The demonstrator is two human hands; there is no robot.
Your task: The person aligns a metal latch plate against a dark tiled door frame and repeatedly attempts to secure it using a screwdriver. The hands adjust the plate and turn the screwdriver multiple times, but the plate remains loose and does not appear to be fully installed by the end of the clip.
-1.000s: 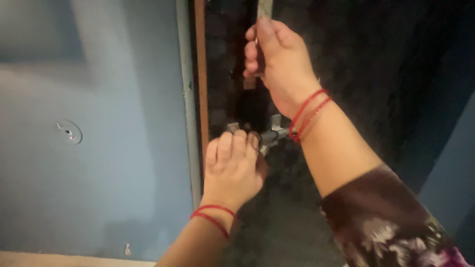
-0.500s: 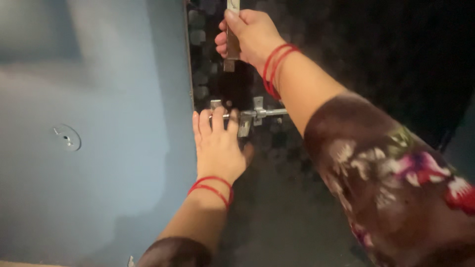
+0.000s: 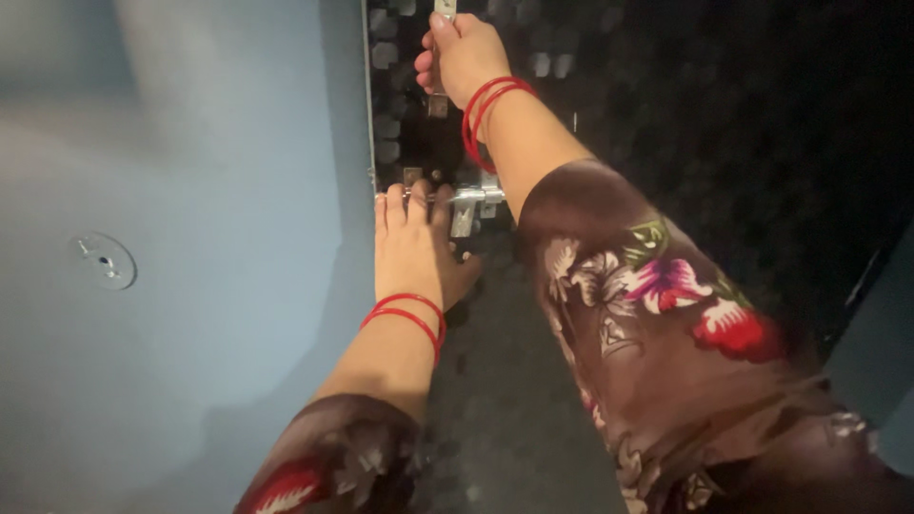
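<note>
The dark, hex-patterned door (image 3: 666, 114) fills the right of the view, its edge meeting a pale blue wall (image 3: 190, 190) to the left. On the door, close to that edge, sits a metal bolt (image 3: 468, 198), a silvery sliding latch running crosswise. The left hand (image 3: 414, 247) lies flat against the door just below the bolt, fingers straight and together with their tips resting on the bolt's end nearest the edge; it is open, pressing rather than clutching, which looks suited to nudging the bar along or steadying it. Higher on the door, well above the bolt, the right hand (image 3: 462, 52) is curled shut around a vertical metal handle (image 3: 444, 9), only a short piece of which shows above the fist; holding there seems to brace the door so that the bolt lines up. Both wrists carry red thread bands, and dark floral sleeves cover the forearms. On the wall, well left of the door, a small round plate (image 3: 105, 260) is fixed.
</note>
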